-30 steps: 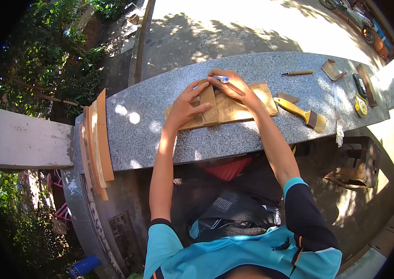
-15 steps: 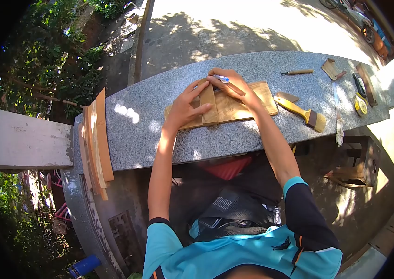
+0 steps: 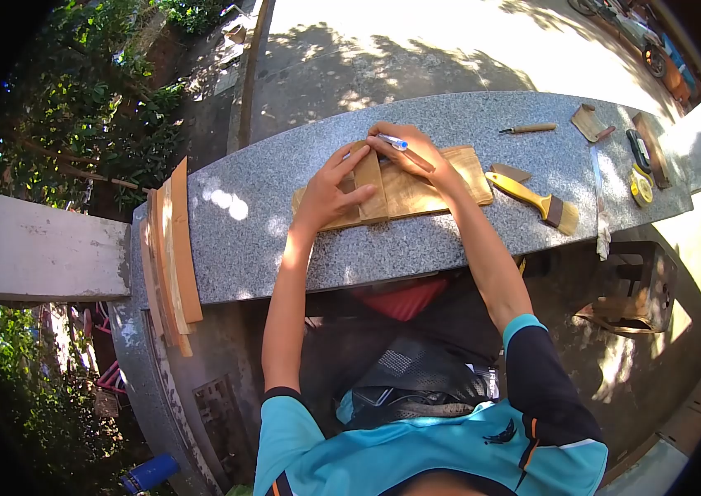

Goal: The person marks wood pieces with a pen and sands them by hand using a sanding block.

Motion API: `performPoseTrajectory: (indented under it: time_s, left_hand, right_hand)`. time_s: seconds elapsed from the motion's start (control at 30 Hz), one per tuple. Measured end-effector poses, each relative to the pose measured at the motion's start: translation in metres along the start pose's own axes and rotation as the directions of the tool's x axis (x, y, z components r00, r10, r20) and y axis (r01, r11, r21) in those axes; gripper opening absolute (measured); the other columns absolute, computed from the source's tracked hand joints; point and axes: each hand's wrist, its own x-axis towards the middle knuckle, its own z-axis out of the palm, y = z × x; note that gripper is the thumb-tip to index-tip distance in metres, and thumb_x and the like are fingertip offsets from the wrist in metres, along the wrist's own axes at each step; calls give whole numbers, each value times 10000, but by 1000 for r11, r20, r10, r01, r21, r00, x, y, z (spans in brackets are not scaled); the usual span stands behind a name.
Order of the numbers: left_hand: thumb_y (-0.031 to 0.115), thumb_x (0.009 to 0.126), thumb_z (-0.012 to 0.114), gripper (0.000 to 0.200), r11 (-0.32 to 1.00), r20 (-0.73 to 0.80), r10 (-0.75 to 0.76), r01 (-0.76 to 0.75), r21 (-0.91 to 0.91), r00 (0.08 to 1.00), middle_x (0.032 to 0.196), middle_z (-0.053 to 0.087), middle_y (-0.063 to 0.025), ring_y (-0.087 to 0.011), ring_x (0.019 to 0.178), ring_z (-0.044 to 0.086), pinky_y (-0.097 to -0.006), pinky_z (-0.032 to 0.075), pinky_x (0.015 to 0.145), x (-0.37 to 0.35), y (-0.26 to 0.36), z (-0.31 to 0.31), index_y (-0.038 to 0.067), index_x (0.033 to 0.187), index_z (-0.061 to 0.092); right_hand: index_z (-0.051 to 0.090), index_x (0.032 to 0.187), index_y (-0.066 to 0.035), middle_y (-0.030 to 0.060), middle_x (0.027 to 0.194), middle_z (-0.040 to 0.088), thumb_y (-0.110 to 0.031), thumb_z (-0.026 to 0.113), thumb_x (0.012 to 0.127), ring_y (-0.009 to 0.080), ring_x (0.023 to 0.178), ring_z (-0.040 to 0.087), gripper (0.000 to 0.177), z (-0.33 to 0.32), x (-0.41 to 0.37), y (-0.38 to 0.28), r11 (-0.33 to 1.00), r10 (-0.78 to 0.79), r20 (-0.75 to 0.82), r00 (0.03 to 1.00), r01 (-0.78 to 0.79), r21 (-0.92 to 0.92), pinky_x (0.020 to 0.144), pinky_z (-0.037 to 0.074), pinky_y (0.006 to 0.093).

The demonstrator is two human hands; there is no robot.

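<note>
A wooden board (image 3: 433,187) lies lengthwise on the grey granite counter. Across it rests a short, narrow wooden strip (image 3: 373,188), reaching past both long edges of the board. My left hand (image 3: 332,188) grips this strip, with the thumb on its face and the fingers toward its far end. A blue-capped pen (image 3: 398,144) is held in my right hand (image 3: 411,149), whose fingertips are at the far end of the strip. The pen's tip is hidden by my fingers.
Right of the board lie a paintbrush (image 3: 545,201), a small wood scrap (image 3: 511,172), a wooden-handled tool (image 3: 530,129), a saw-like blade (image 3: 598,186), a yellow tape measure (image 3: 641,187) and a utility knife (image 3: 638,149). Several wood strips (image 3: 175,248) lean over the counter's left end.
My right hand and the pen have shifted very slightly. The board, the strip and my left hand look almost the same.
</note>
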Motion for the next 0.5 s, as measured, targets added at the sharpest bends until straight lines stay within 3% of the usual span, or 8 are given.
performPoseTrajectory:
  time_s: [0.5]
  left_hand:
    - [222, 713, 694, 599, 1000, -28, -18, 18, 7, 999, 1307, 431, -146, -284, 1196, 431, -353, 354, 984, -1, 3, 1, 97, 1261, 484]
  right_hand:
    - [575, 1019, -106, 131, 889, 631, -437, 460, 876, 305, 833, 603, 379, 0, 1, 1, 999, -42, 4, 999, 43, -32, 713, 457, 394]
